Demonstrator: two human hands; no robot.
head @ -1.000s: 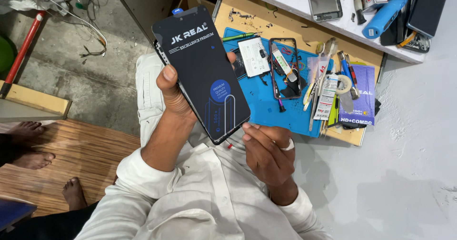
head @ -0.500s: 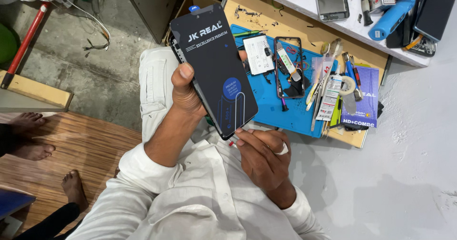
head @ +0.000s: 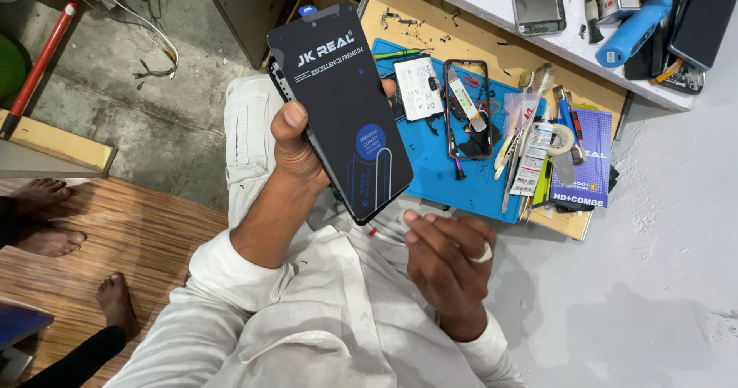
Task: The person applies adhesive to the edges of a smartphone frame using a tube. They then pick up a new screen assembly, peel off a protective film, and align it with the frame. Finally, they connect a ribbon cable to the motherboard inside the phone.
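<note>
Fingers of the left hand (head: 296,146) clamp the edges of a black phone display panel (head: 340,111), held tilted above the lap, thumb on its face. Right hand (head: 446,261) sits just below the panel's lower corner, fingers loosely curled, apparently empty. Beyond: blue work mat (head: 461,184) carrying an opened phone frame (head: 467,111), then a blue cylinder (head: 629,30) on the white shelf (head: 569,46).

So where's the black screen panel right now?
Head view, centre-left: the black screen panel is held up in the left hand, above the right hand, beside the blue mat.

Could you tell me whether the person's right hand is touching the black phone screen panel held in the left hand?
Cannot tell: in the head view the right hand sits just below the black screen panel; its fingertips near the lower corner, contact unclear.
</note>
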